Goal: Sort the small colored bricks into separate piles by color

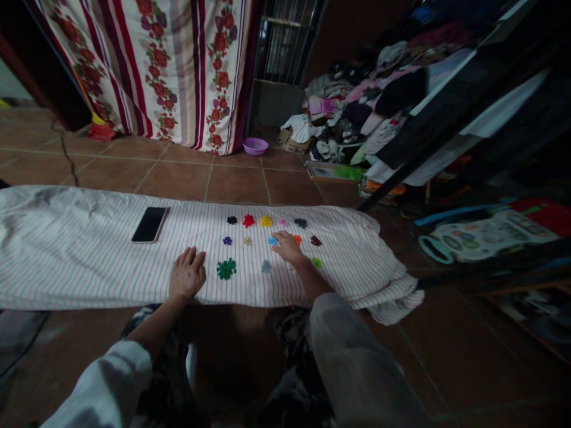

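Observation:
My left hand rests palm down on the striped cloth, fingers stretched out and holding nothing. My right hand reaches over a little pile of light blue pieces. Its fingertips are at that pile, apart from each other, and partly hide it. Around it lie other small heaps sorted by colour: red pieces, yellow pieces, pink pieces, beige pieces, orange pieces, grey pieces and lime green pieces. The dark green pile is the largest, nearest my left hand.
A phone lies left of the piles. Black pieces, dark grey pieces, purple pieces and brown pieces edge the group. Beyond are a purple basin, a floral curtain and heaped clothes.

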{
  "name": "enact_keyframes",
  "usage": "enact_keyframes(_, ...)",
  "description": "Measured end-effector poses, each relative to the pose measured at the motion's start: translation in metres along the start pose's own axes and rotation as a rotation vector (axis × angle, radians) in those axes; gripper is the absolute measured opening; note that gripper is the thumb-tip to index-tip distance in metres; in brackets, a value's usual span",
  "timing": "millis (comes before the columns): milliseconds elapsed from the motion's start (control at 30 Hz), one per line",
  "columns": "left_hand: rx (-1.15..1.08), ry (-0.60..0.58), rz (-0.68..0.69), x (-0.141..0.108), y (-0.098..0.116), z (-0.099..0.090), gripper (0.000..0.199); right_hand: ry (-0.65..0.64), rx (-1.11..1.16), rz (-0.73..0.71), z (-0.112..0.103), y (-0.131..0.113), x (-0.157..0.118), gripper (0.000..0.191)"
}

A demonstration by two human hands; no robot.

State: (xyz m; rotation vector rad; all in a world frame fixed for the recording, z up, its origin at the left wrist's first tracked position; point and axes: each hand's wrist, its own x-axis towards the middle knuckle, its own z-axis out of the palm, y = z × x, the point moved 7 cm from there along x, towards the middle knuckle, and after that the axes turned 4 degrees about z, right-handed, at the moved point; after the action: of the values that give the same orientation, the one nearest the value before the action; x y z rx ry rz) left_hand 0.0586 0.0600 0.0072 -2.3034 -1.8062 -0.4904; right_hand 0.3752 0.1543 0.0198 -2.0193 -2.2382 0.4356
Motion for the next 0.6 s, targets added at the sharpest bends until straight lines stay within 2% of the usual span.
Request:
enact_keyframes(267, -0.026, -0.006, -0.017, 0.001, -0.001, 0.002, 0.040, -0.007, 0.084, -0.144, 0.005, -0.004, 0.013, 0.039)
enact_keyframes(600, -0.011, 0.019, 0.002, 0.000, -0.001, 0.002, 0.041, 0.035, 0.076, -0.093, 0.008, -0.011, 0.017, 0.028)
